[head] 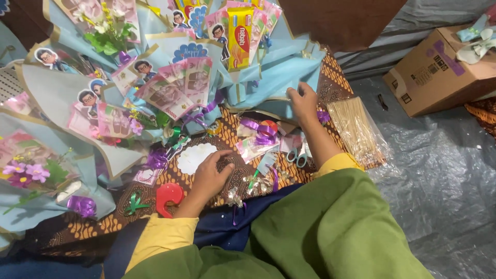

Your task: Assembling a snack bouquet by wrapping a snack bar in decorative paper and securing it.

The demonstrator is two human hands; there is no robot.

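A single head-worn camera looks steeply down and forward, close over the person's lap and the patterned cloth (93, 227), probably spread on the floor; edges look slightly blurred

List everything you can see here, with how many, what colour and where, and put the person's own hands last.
bouquets: several, pale blue wrapping with pink notes and cartoon cut-outs, upper left
snack packet: one, yellow and red, in the top bouquet
white card: one, scalloped, beside the left fingertips
red tape dispenser: one, by the left wrist
purple ribbon: one curled bunch, centre of the patterned cloth
scissors: one pair, pale blue handles, under the right forearm
bag of skewers: one, clear with pale sticks, right of the cloth
cardboard box: one, brown, upper right
left hand: flat on the brown patterned cloth
right hand: touching a bouquet's blue wrap
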